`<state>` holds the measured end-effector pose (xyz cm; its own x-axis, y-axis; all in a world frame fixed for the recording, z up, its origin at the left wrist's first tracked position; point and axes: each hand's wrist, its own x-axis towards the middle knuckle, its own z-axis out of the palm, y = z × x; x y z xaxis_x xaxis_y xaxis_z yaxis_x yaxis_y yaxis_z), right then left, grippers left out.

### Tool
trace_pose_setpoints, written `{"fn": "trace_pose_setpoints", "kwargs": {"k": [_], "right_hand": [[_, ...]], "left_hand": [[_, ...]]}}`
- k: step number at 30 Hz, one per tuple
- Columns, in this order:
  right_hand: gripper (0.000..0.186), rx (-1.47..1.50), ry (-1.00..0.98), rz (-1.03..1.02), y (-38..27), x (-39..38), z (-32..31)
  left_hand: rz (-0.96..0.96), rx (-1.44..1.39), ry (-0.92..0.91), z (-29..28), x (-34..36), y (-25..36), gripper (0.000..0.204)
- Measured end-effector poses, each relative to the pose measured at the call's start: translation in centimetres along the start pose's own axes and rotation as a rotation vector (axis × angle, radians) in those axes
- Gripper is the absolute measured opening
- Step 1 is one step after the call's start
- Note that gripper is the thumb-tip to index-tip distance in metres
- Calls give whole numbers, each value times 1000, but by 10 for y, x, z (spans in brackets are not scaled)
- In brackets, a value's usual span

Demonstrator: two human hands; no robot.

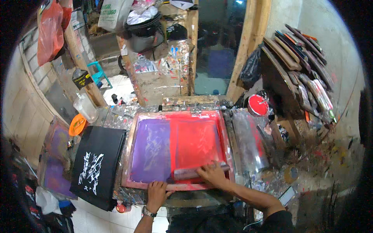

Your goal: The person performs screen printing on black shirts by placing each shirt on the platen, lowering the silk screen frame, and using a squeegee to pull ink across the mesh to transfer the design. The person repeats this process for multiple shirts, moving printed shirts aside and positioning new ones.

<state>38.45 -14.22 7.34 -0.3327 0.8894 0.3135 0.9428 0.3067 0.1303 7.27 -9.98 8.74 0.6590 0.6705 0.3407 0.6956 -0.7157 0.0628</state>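
A wooden-framed printing screen (127,171) lies flat on the workbench before me. Its mesh is purple on the left half, and red ink covers the right half. My right hand (213,174) is closed on a long squeegee (186,173), which lies crosswise on the red part near the screen's front edge. Over the front rail, left of the squeegee, bend the fingers of my left hand (156,194), holding the frame there. To the left lies a stack of black cloth (105,145) with a white print on top. What lies beneath the screen is hidden.
A tub of red ink (258,105) stands at the back right, near a clear sheet with red smears (250,141). Several squeegees (307,58) are stacked against the right wall. An orange container (77,124) and a translucent bottle (87,110) stand at the back left.
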Motion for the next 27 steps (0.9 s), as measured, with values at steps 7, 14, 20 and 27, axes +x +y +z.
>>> {"fn": "trace_pose_setpoints", "kwargs": {"k": [7, 14, 20, 27], "right_hand": [[38, 114, -111, 200, 174, 180, 46], [68, 103, -232, 314, 151, 210, 32], [47, 52, -200, 228, 34, 69, 23], [42, 208, -131, 255, -28, 4, -50]], "left_hand": [[-104, -133, -206, 14, 1, -8, 50], [-204, -169, -146, 13, -10, -7, 48], [-124, -233, -179, 2, -3, -16, 43], [-73, -254, -126, -5, 19, -11, 46]]}}
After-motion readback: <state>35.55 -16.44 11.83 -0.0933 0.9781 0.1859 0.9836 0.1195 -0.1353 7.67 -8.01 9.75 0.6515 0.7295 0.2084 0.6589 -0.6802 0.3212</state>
